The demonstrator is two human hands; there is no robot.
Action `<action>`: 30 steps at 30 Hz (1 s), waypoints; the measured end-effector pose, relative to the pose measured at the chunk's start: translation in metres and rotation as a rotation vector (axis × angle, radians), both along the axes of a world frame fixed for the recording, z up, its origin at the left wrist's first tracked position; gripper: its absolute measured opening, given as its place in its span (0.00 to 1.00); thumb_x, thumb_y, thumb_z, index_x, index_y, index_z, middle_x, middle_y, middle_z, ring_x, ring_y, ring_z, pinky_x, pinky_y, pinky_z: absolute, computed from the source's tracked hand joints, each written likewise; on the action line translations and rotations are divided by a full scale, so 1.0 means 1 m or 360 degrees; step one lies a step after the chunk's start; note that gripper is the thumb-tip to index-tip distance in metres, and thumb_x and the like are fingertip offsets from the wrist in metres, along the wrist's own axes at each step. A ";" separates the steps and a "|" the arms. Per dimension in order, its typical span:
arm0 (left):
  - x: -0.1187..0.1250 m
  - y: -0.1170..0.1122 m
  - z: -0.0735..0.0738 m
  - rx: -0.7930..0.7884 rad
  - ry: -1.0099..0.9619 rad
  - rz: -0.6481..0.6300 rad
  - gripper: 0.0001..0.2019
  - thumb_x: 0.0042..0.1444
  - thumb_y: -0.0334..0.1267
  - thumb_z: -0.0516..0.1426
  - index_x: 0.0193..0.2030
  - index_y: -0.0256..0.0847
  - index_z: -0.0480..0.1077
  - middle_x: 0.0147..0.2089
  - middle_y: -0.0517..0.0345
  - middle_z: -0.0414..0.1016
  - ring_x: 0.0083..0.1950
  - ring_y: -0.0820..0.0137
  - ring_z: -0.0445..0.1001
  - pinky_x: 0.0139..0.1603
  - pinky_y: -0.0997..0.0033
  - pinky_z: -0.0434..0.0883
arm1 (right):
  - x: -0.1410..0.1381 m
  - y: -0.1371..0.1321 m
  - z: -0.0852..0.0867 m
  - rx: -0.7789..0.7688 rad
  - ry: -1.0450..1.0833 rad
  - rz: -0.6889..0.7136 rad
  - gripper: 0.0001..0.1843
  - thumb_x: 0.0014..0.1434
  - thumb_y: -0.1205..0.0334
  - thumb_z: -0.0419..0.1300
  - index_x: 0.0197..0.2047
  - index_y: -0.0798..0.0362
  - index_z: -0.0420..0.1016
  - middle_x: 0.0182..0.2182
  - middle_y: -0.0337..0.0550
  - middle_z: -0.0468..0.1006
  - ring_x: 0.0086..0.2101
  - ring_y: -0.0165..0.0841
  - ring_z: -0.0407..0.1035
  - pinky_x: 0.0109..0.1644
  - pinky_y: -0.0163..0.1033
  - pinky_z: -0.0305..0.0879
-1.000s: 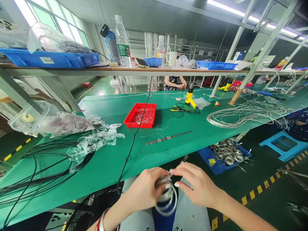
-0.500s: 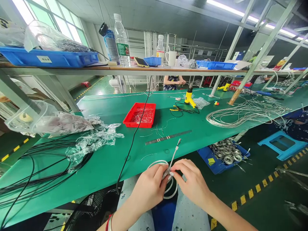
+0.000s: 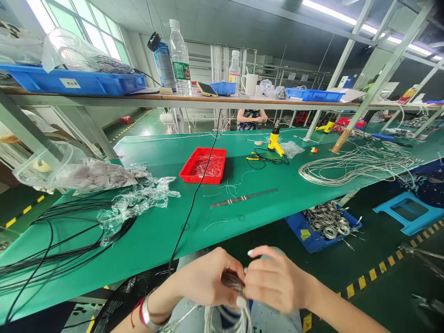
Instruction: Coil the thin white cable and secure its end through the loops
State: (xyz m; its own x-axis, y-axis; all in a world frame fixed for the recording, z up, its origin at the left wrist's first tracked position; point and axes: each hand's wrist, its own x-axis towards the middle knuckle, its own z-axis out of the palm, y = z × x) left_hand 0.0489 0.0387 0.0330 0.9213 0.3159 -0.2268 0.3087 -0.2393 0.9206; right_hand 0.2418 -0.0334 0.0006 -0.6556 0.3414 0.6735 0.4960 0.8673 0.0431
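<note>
Low over my lap, in front of the table edge, my left hand (image 3: 208, 280) is closed around a looped bundle of grey-white cable (image 3: 245, 319). The loops hang below the fingers and run out of the bottom of the head view. My right hand (image 3: 272, 280) presses against the bundle from the right, its lower fingers curled in and the index finger raised and bent. The spot where both hands meet is partly hidden and slightly blurred. Nearest on the green table (image 3: 159, 236) are a dark metal strip (image 3: 256, 195) and thin loose wires (image 3: 231, 187).
A red tray (image 3: 185, 173) holds thin wires. A yellow heat gun (image 3: 274, 141) stands behind it, right. A black cord (image 3: 189, 217) crosses the table. Black cables (image 3: 79, 243) and plastic wrap (image 3: 145, 199) lie left; a blue crate (image 3: 298, 236) of coiled cables sits below right.
Both hands have come down and nearer my body. The cable end that stuck up between them is out of sight, and more loops now hang beneath my left hand.
</note>
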 end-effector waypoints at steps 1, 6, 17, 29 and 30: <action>-0.001 0.002 0.000 -0.0219 -0.0021 -0.0125 0.12 0.41 0.39 0.66 0.29 0.35 0.72 0.23 0.66 0.65 0.26 0.76 0.58 0.26 0.77 0.59 | 0.001 -0.002 0.003 0.0103 -0.0051 0.0129 0.14 0.63 0.71 0.48 0.34 0.53 0.74 0.30 0.36 0.77 0.34 0.27 0.68 0.53 0.41 0.65; -0.003 -0.002 -0.004 0.0086 -0.0025 0.0027 0.10 0.44 0.37 0.65 0.33 0.36 0.73 0.26 0.64 0.70 0.26 0.74 0.63 0.28 0.76 0.62 | 0.001 -0.004 0.001 -0.0119 0.0239 -0.0025 0.11 0.62 0.71 0.50 0.36 0.54 0.74 0.30 0.39 0.77 0.34 0.29 0.69 0.46 0.39 0.69; 0.005 -0.012 -0.032 0.1573 -0.0303 0.0720 0.12 0.59 0.28 0.54 0.49 0.38 0.65 0.43 0.52 0.76 0.41 0.64 0.77 0.39 0.67 0.75 | -0.016 0.006 -0.020 -0.0528 0.0907 -0.0723 0.05 0.59 0.69 0.59 0.37 0.51 0.75 0.31 0.40 0.78 0.33 0.29 0.73 0.37 0.34 0.73; 0.009 -0.015 -0.017 0.1209 0.0051 0.0746 0.10 0.53 0.28 0.58 0.42 0.38 0.73 0.37 0.57 0.78 0.34 0.68 0.75 0.33 0.73 0.70 | -0.015 0.008 -0.019 0.0015 0.0193 -0.0855 0.09 0.60 0.74 0.51 0.36 0.54 0.71 0.29 0.43 0.77 0.30 0.31 0.69 0.33 0.39 0.67; 0.007 -0.014 -0.012 0.1045 0.0111 0.0656 0.09 0.51 0.27 0.58 0.39 0.39 0.74 0.33 0.61 0.77 0.31 0.71 0.73 0.30 0.75 0.67 | -0.012 0.008 -0.017 0.0097 -0.0007 -0.0741 0.09 0.61 0.73 0.51 0.35 0.53 0.71 0.28 0.42 0.77 0.28 0.30 0.69 0.31 0.38 0.66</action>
State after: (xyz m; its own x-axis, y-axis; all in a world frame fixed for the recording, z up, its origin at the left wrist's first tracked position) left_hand 0.0561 0.0249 0.0205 0.6906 0.7196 0.0722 0.5431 -0.5819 0.6053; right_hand 0.2303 -0.0256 -0.0160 -0.4451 0.5598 0.6989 0.8314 0.5483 0.0903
